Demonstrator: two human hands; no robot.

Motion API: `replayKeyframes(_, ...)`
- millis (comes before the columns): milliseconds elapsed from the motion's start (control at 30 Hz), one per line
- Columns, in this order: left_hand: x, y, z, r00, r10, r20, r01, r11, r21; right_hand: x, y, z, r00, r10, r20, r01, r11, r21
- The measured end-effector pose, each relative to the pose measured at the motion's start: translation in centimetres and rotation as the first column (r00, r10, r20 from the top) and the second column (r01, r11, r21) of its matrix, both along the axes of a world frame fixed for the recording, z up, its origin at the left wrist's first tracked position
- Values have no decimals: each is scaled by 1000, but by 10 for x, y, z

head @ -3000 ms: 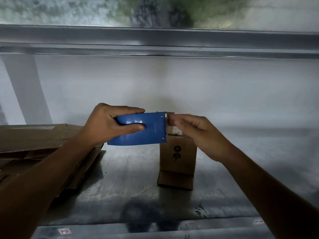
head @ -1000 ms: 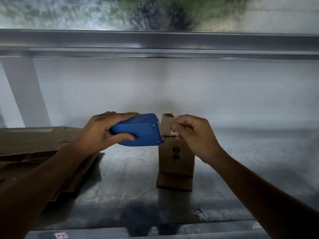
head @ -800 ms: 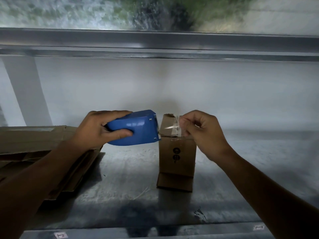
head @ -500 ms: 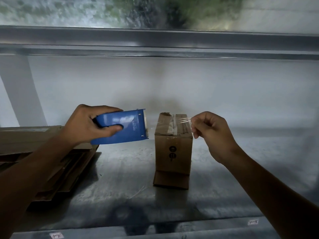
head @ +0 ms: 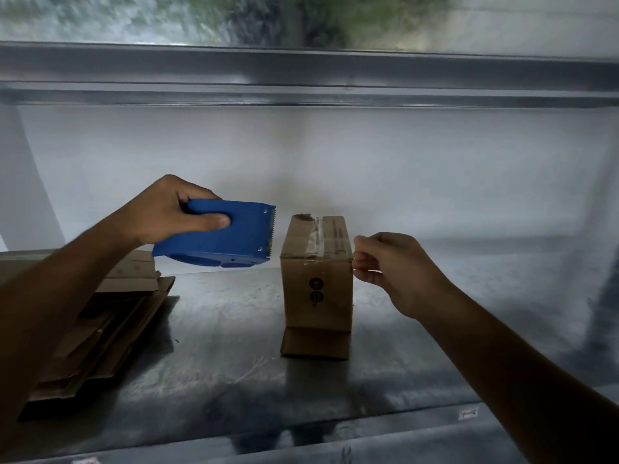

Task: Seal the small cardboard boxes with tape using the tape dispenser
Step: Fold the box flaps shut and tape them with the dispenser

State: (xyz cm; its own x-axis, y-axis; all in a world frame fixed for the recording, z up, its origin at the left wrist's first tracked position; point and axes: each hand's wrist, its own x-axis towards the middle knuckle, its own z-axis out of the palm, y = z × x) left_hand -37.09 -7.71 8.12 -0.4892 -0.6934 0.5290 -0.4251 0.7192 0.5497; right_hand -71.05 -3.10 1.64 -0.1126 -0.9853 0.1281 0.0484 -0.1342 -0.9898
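A small upright cardboard box (head: 316, 289) stands in the middle of the metal shelf (head: 217, 346), with a strip of clear tape (head: 315, 234) across its top and a loose flap at its base. My left hand (head: 167, 212) grips the blue tape dispenser (head: 224, 237) just left of the box's top, its toothed blade facing the box and not touching it. My right hand (head: 392, 266) is at the box's upper right edge, fingers pinched on the end of the clear tape against the box's side.
A pile of flattened cardboard (head: 100, 313) lies on the shelf at the left. A white back wall rises behind the box, and a metal beam (head: 301, 78) runs overhead. Small labels sit on the shelf's front lip (head: 468, 413).
My left hand has drawn the dispenser away from the box top to the left. My right hand has carried the tape end across the top and down to the box's right edge.
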Motion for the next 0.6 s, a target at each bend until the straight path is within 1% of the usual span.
replayKeyframes(200,-8,-4,-2,999,34,20,-35,997,76,-1,-2,-1,998,-46,-43,46,999,-14)
replayKeyframes(367,-12,-4,2,999,34,40,-38,992,118,-4,-8,-5,995,-59,-87,61,998,21)
replayKeyframes(600,-15,-8,-1,997,40,65,-49,988,143,-6,-13,-14,990,-78,-121,82,996,31)
